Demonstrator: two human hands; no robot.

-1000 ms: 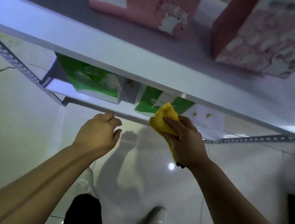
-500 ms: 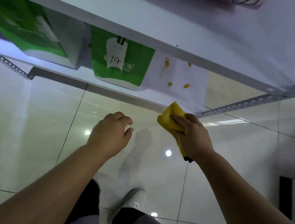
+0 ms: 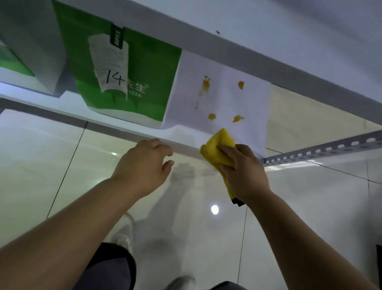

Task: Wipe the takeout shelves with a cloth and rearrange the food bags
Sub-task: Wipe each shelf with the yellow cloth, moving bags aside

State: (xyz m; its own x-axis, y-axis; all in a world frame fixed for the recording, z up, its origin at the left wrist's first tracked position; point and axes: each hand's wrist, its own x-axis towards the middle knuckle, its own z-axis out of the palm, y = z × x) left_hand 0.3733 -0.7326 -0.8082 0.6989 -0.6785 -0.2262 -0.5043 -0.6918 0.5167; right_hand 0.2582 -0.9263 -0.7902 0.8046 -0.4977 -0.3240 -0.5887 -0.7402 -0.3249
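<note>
Head view | yellow cloth (image 3: 217,145): bunched, on front right corner of lower shelf (image 3: 253,108), just below orange stains (image 3: 211,116) | right hand (image 3: 243,172): grips cloth | left hand (image 3: 144,166): loosely curled, empty, by shelf edge | green bag (image 3: 145,71) marked 14: left of stains

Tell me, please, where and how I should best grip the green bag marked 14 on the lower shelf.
Probably the right edge of the green bag, low down, from the front with the left hand. It stands upright, a second bag crowds its left, its top is hidden under the upper shelf, and the right hand holds the yellow cloth.
</note>
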